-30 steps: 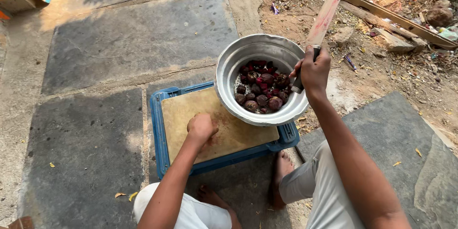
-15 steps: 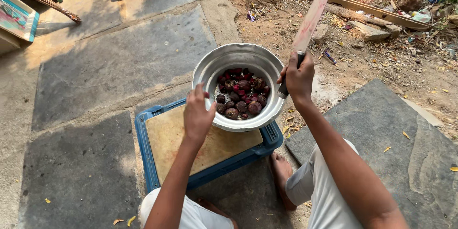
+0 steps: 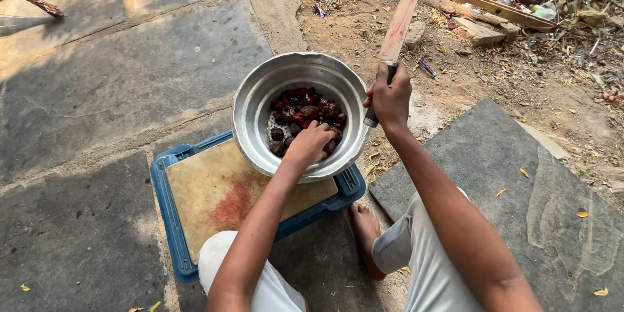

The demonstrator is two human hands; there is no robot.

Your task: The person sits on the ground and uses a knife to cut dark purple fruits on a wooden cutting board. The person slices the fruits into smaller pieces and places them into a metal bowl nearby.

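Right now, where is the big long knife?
In the head view the knife is right of the metal bowl, held upright in the right hand, its blade pointing away over the dirt.

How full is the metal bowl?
Partly full: the metal bowl holds dark red pieces over its bottom only, walls bare; the left hand reaches among them.

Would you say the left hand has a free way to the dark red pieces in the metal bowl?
Likely yes: the left hand is already inside the open metal bowl, on the dark red pieces, nothing covering them.
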